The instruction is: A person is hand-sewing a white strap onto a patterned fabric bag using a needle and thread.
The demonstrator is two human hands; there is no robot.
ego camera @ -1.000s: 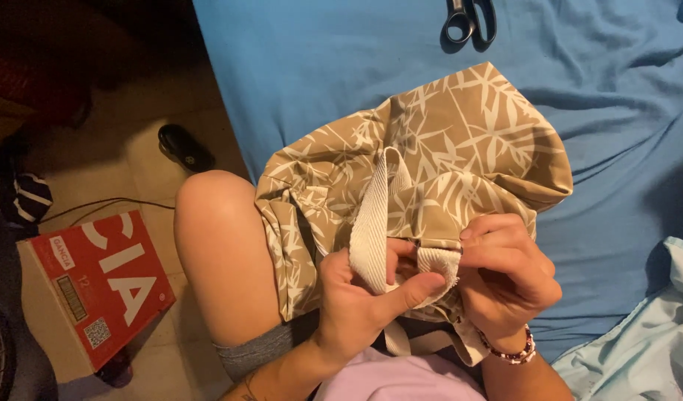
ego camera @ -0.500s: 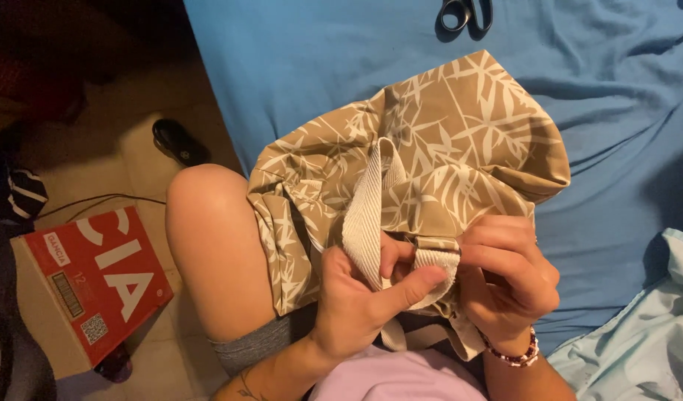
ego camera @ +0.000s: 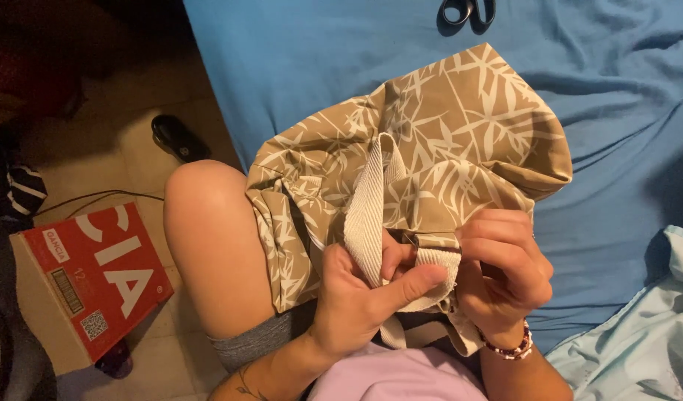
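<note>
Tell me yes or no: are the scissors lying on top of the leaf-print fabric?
No: the scissors lie on the blue sheet at the top edge, apart from the tan leaf-print fabric.

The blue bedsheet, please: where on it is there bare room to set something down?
The blue bedsheet lies bare between its left edge and the patterned bag, and again right of the bag, above the pale blue cloth. Scissors sit at the top edge. It is crowded where the left hand and right hand grip the webbing strap.
</note>
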